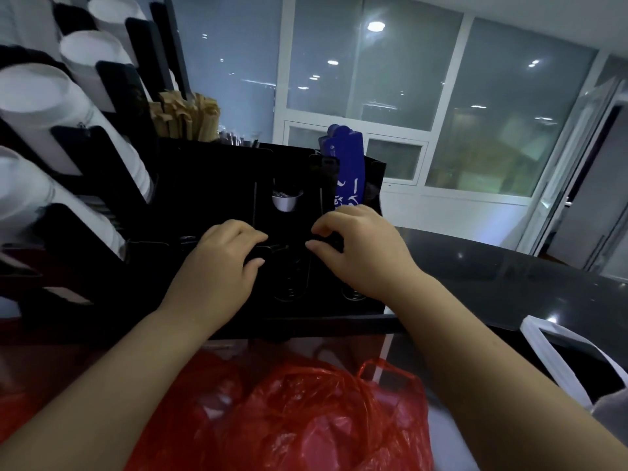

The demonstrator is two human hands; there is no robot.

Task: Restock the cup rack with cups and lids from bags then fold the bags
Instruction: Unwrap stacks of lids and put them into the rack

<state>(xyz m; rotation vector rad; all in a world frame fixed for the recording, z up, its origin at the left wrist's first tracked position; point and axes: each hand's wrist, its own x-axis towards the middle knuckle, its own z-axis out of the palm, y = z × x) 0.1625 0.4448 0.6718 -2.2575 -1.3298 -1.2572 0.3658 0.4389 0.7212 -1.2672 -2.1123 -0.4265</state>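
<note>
A black cup rack (204, 185) stands on the counter in front of me. Stacks of white cups (37, 100) lie in its slanted slots on the left. My left hand (224, 266) and my right hand (363, 253) reach into the rack's lower middle compartment. Both have their fingers curled round a dark stack of black lids (289, 266) held between them. The lids are hard to make out against the black rack. A crumpled red plastic bag (306, 416) lies on the counter below my forearms. A white bag (557, 355) lies at the right.
Wooden stirrers (187, 117) stand in the rack's top compartment. A small white cup (283, 200) shows in a middle slot, and a blue sign (348, 164) sticks up on the right. The dark counter (492, 273) runs to the right, with windows behind it.
</note>
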